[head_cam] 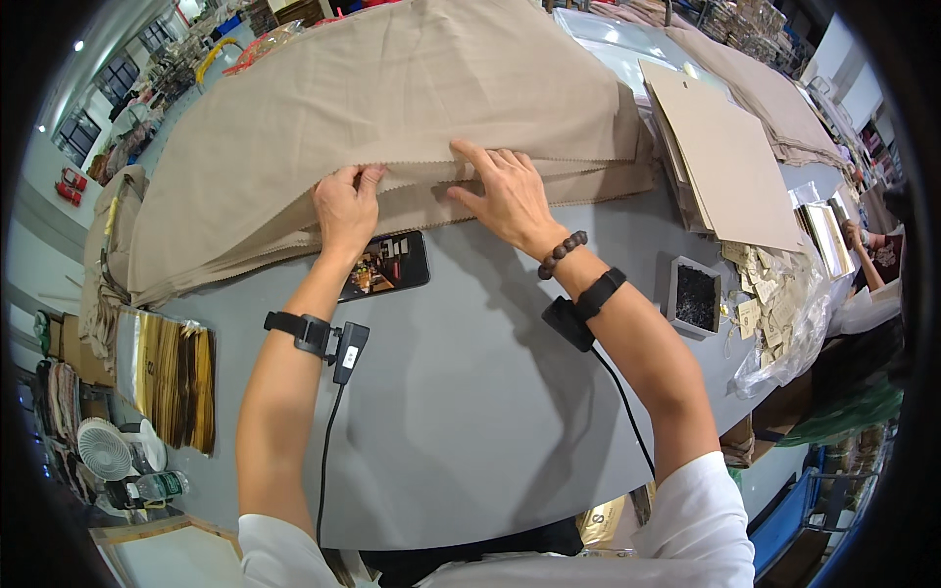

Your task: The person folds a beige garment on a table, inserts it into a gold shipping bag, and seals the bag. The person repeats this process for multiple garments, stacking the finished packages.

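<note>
A large beige cloth (412,81) with zigzag-cut edges lies in layers over the far half of the grey table (456,382). My left hand (349,206) pinches the top layer's near edge between thumb and fingers, lifting it a little. To its right, my right hand (507,191) rests over the same edge with thumb and index finger spread; whether it grips any cloth is not plain. A smartphone (393,264) with its screen lit lies by my left wrist, partly hidden by it.
At the right are cardboard sheets (728,154), a small box of black bits (695,298) and tags (768,301) in a plastic bag. Gold packets (173,375), a small fan (106,450) and a bottle (160,486) are at the left. Another person's arm (871,253) shows far right.
</note>
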Motion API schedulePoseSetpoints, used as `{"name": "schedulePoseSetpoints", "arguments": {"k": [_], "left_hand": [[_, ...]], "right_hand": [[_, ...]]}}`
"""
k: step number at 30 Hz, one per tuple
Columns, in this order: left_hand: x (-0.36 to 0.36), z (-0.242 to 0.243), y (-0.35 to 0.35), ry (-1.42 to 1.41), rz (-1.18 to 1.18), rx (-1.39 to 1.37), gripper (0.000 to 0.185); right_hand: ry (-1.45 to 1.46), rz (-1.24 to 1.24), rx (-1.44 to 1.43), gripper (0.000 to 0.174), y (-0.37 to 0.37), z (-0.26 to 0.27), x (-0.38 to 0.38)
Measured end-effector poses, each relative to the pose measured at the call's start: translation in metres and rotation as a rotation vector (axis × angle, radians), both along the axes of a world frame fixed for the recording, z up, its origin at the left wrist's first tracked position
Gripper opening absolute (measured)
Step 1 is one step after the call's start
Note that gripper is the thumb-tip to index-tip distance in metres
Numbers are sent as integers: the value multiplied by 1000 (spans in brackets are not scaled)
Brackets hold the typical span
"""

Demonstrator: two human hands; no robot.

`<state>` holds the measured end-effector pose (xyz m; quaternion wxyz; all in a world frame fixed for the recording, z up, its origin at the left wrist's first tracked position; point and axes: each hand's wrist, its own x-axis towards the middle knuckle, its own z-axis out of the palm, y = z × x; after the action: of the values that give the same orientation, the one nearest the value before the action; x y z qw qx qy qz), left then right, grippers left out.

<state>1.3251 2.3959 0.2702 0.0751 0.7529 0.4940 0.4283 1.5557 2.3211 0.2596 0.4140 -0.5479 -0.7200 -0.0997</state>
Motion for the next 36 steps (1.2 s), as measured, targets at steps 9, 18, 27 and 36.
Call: {"name": "schedulePoseSetpoints", "arguments": {"k": [9, 18, 27, 36], "left_hand": [[10, 13, -39, -697, -346, -892, 66], [-52, 53, -9, -1293, -229, -419, 42], [-130, 37, 22, -1509, 129, -373, 40], [-176, 29, 40, -1543, 448, -283, 39]], "right_hand": [[23, -34, 436, 30, 17, 19, 9], [27, -554, -153, 47, 2, 28, 98], [175, -87, 137, 52, -108, 94, 85], [371, -343, 315, 26, -232, 119, 174]]}}
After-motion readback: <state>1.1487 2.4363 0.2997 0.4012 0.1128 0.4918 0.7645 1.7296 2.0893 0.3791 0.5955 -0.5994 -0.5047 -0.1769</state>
